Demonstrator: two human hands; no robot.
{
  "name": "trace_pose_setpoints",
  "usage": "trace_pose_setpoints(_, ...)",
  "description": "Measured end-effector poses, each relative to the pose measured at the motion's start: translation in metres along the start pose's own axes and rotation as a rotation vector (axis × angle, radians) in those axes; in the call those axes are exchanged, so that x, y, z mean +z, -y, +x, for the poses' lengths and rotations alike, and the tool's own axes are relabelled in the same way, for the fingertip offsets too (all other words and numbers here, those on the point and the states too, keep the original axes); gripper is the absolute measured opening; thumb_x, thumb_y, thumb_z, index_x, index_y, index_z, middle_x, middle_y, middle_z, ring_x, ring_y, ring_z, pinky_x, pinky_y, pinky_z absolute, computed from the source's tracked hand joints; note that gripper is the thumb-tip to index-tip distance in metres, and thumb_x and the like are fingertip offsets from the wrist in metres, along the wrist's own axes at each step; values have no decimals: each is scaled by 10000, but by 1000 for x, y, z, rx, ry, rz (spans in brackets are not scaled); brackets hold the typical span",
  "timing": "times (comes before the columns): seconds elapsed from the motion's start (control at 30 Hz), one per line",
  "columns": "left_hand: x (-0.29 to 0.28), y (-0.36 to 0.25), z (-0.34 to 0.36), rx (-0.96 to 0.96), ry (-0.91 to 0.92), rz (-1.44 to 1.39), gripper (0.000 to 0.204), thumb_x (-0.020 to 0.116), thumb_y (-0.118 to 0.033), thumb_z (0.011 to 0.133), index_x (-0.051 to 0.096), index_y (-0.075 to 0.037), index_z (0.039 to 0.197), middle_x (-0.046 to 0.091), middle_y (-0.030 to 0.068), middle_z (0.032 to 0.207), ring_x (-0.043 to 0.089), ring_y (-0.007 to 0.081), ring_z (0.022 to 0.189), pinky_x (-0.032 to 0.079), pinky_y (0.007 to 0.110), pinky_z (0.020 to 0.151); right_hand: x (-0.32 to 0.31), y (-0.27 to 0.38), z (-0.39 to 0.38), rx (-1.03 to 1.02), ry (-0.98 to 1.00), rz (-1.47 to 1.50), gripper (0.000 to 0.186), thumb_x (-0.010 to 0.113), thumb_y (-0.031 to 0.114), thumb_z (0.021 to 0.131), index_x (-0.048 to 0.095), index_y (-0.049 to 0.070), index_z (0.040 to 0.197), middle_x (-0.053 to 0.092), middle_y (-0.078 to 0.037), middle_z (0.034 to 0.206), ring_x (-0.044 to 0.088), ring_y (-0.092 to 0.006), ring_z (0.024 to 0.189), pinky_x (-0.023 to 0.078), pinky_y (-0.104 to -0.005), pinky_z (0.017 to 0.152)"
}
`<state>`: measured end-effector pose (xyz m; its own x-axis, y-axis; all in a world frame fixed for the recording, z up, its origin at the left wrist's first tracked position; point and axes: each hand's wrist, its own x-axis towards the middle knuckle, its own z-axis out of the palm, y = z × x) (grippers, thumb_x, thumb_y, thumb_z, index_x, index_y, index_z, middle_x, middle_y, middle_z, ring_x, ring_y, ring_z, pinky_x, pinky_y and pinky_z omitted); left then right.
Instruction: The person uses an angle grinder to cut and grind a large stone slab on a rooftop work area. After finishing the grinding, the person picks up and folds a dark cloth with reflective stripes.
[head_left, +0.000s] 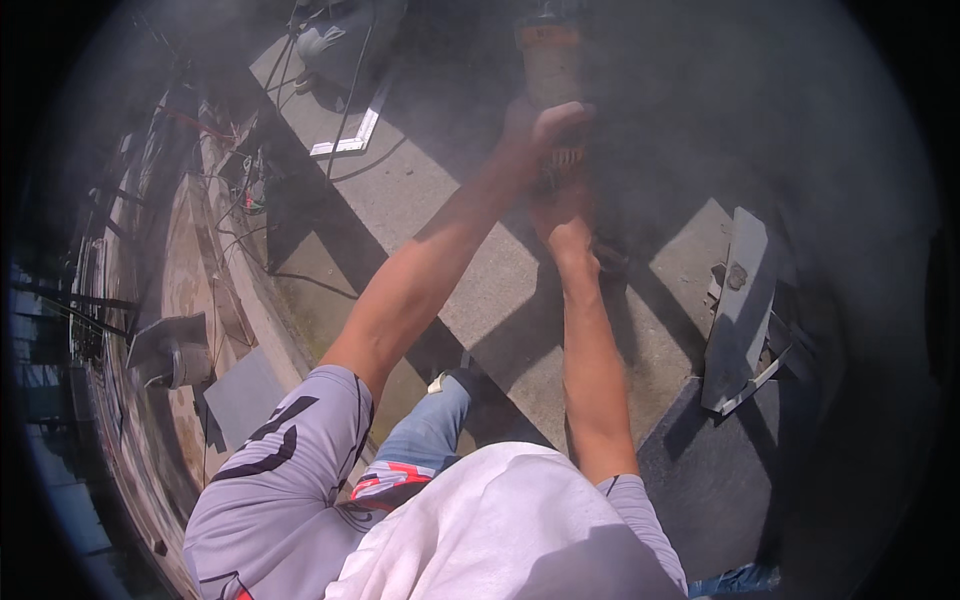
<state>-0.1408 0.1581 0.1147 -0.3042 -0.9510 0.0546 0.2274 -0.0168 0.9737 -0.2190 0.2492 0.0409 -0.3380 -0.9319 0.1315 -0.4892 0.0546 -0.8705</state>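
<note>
Both my arms reach forward to a power tool point(552, 75), apparently an angle grinder, with a dusty cylindrical body and an orange band. My left hand point(550, 122) is closed around its body. Nearer to me, my right hand point(565, 205) grips its rear part, just behind a vented section. The tool's far end runs up to the top edge, and thick grey dust blurs it; what it touches cannot be made out. Beneath the arms lies a pale concrete slab point(500, 270) crossed by hard shadows.
A white L-shaped square point(350, 143) lies at the far left of the slab, near dark cables point(355, 90). Broken grey stone pieces point(740, 310) are stacked at right on a dark slab point(705, 470). Wooden boards point(190, 250) and a grey tile point(245, 395) are at left. Dust veils the far right.
</note>
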Motion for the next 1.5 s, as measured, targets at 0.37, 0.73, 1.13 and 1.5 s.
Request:
trace_pose_setpoints(0.37,7,-26,20,-36,-23,-74,412,879,-187,860,700,-8,1185,734,99,1017,745,212,885,611,371,760,-10,30,27,70,17,1,609,794,195,963,510,-39,1449,759,-319,1257,715,-508,1236,588,-530,994)
trace_pose_setpoints(0.73,18,-15,-116,-361,114,-337,454,899,-182,853,658,-26,1205,732,85,1054,742,210,907,633,372,853,-87,77,-137,249,250,128,623,840,299,991,524,-4,1435,780,-254,1164,808,-352,971,637,-450,861)
trace_pose_setpoints(1.13,-45,46,-207,-806,345,-1080,535,762,-174,911,588,-4,1388,770,186,1105,820,341,944,588,586,1151,-58,96,-251,934,286,1228,567,512,625,1159,562,78,1302,662,-87,901,614,-133,607,482,-262,479)
trace_pose_setpoints(1.5,-114,-21,-198,-333,117,247,653,756,-348,1028,602,31,1537,752,205,1393,752,274,1241,587,408,1072,-9,51,-110,615,44,688,359,806,316,1036,562,55,1074,603,-30,797,586,-98,563,487,-265,459)
